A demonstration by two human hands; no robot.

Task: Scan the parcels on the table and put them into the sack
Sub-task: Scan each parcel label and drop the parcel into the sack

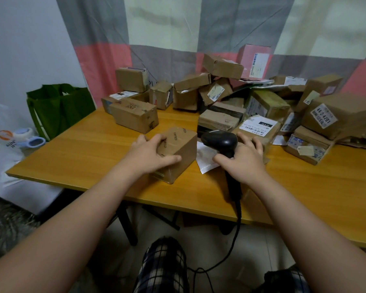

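- Left hand (151, 154) is gripping a small brown parcel (179, 148) at centre frame: fingers (156, 138) are curling over its top left edge, and the thumb is lying along the near side.
- The parcel is sitting on the bench (89, 157), near the front edge, with clear tape and printed lettering running across its top.
- Right hand (244, 160) is grasping the black scanner (221, 141) just right of the parcel; the thumb is pressing on the neck of the handle and the fingers are wrapping round its far side.
- The scanner head is pointing toward the upper left, close beside the parcel's right face. Whether the two are touching, I cannot tell.
- The scanner cable (236, 233) is hanging off the front edge and trailing down to the floor.
- A white mailer (205, 158) is lying flat under the scanner, between the two hands.
- A pile of parcels (266, 104) is crowding the back and right of the bench, many showing white labels.
- A green bag (59, 108) is standing open at the left of the frame, just beyond the bench's left end.
- A grey, pink and cream curtain (178, 28) is hanging behind everything.
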